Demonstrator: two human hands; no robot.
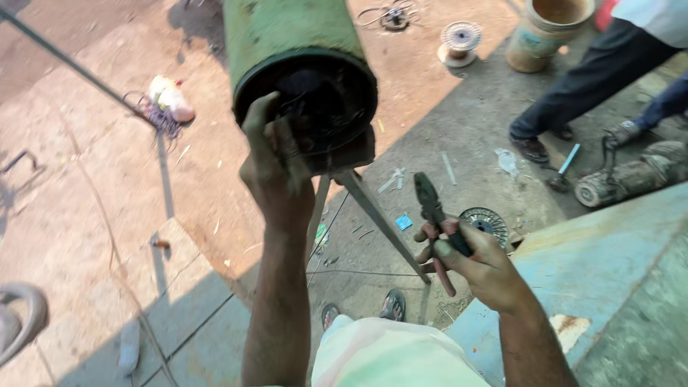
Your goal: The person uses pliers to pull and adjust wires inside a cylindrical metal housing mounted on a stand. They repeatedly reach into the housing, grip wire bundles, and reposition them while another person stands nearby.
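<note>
A large green cylinder (287, 32) rests on a metal stand (373, 211), its dark open end (322, 100) facing me with wires inside. My left hand (276, 168) is raised against the rim of that open end, fingers touching the edge. My right hand (476, 261) is lower and to the right, gripping a pair of pliers (433, 215) with red handles, jaws pointing up and away from the cylinder.
Another person's legs and shoes (573, 93) stand at the upper right near a cylindrical part (631, 179) on the ground. A wire spool (459, 39), a bucket (548, 32), a blue-green slab (609, 272) and my sandalled feet (365, 309) are below.
</note>
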